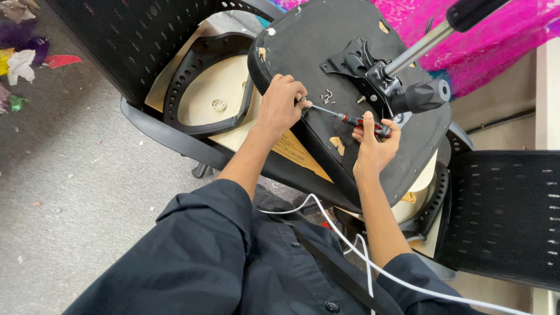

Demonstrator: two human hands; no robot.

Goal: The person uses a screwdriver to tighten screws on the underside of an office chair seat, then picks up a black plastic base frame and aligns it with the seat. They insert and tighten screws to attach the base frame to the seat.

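While you drive the screw near the seat's edge, keep the screwdriver [350, 118] in a straight line with it and press along the shaft, so the tip does not slip out of the head; that, I judge, is the main risk here, since the tool lies at a low slant across the upturned seat [326, 52].

Your right hand [373, 146], at the centre of the frame, is closed around the red and black handle, fingers wrapped over it and thumb on top. Your left hand [283, 105], just left of centre, is curled with its fingertips pinched at the tip of the metal shaft, steadying it where it meets the seat; whether they also hold the screw itself I cannot tell, it is too small.

The black fabric underside of the seat fills the upper middle of the frame. A few loose screws [328, 96] lie just above the shaft, close to the black metal bracket [350, 58]. Turn slowly, and let the left fingers stay clear of the tip.
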